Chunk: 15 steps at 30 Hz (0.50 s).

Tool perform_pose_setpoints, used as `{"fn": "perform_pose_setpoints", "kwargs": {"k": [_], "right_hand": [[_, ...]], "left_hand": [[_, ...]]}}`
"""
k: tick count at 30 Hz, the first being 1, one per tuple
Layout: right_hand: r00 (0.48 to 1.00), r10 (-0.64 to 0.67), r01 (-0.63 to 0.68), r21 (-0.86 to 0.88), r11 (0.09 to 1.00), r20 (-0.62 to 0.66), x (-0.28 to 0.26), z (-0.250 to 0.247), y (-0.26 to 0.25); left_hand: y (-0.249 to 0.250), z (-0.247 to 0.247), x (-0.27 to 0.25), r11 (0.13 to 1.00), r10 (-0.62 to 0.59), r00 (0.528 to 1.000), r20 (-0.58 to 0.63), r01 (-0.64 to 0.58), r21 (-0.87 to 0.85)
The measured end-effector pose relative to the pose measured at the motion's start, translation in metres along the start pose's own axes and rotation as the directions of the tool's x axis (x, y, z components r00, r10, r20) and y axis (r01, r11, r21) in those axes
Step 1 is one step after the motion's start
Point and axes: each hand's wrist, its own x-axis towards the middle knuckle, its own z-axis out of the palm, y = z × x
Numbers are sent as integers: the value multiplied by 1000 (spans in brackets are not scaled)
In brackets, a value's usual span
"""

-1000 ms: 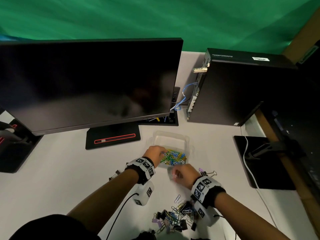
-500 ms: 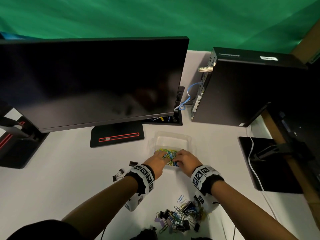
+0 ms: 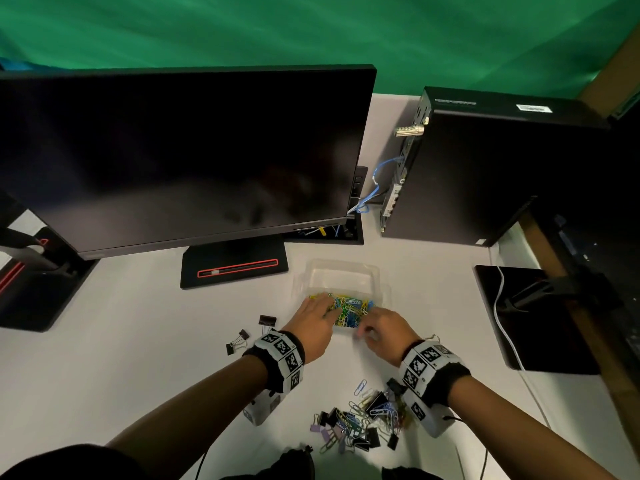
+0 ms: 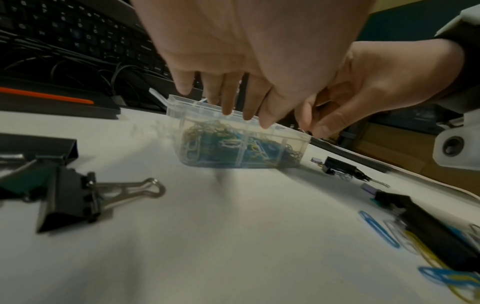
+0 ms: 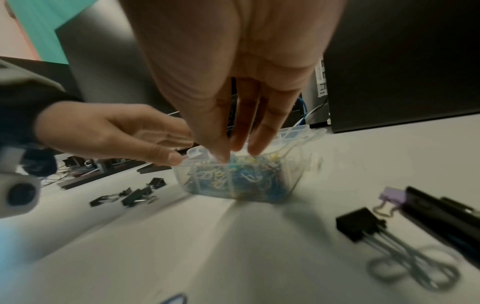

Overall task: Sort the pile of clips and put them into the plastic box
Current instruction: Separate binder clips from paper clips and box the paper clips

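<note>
A clear plastic box (image 3: 343, 271) stands open on the white desk, its near half full of coloured paper clips (image 3: 349, 308). My left hand (image 3: 323, 308) lies over the box's near left part, and its straight fingers (image 4: 228, 98) touch the rim. My right hand (image 3: 363, 327) is at the near right corner. Its fingers (image 5: 241, 131) point straight down, with the tips at the clips in the box (image 5: 233, 181); I see nothing held. The mixed pile of clips (image 3: 360, 420) lies close to me, by my right wrist.
A few black binder clips (image 3: 242, 337) lie left of my left wrist. The monitor and its stand (image 3: 235, 268) are behind the box, a black computer case (image 3: 485, 174) at the back right. A black pad with a white cable (image 3: 519, 317) lies to the right.
My right hand went forward from just in front of the box to its near right corner. My left hand has stayed at the box's left side.
</note>
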Motion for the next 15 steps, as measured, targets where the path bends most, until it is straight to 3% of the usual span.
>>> {"fn": "perform_pose_setpoints", "kwargs": {"k": [2,4,7,10,15], "right_hand": [[997,-26,25,6,1000,76,-13,-1,-2],[987,-31,31,6,1000,161,-26,0,-4],[968,-10,9,6,1000,251,-43,6,-2],[957,-25,36,-36,999,288,-56,13,0],[958,34,-18,-56,998,286,-67,21,5]], "left_hand": [[4,-3,-9,996,80,992,-94,-84,-43],[10,-7,-19,988,124,988,-88,-131,-81],[21,-11,-34,972,173,980,101,-153,-179],[30,-7,-45,958,195,936,292,-119,-260],[35,6,-52,964,184,903,389,-87,-252]]}}
